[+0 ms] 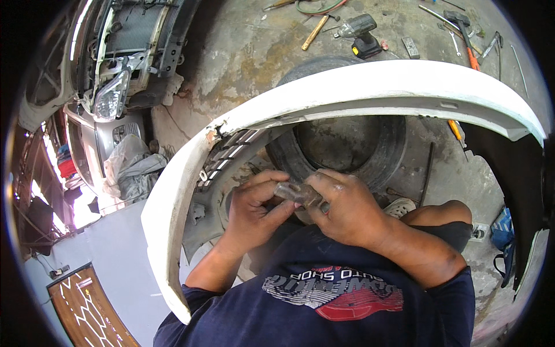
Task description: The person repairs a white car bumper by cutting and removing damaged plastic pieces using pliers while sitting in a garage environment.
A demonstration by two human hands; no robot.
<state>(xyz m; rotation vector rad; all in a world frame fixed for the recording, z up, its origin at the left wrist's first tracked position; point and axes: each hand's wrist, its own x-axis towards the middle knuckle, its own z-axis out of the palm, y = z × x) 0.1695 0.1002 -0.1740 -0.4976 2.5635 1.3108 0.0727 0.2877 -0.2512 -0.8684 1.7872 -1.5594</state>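
Note:
In front of my chest, both hands meet at a small, worn grey-brown metal piece (pixel 300 194) with a slot-like hollow; its exact kind I cannot make out. The fingers and thumb of my left hand (pixel 251 211) are closed on its left end. My right hand (pixel 352 208) wraps round the other end and hides part of it. A white car bumper cover (pixel 358 84) arcs around my hands from the lower left to the far right. Its edge is chipped at the upper left corner, near a dark slatted grille (pixel 228 153).
Beyond my hands a black tyre (pixel 399 141) lies flat on the stained concrete, partly behind the bumper. Farther off are a cordless impact wrench (pixel 359 32), a wooden-handled hammer (pixel 315 32) and several hand tools. A car front with a headlight (pixel 111 97) stands at upper left, near plastic sheeting (pixel 130 165).

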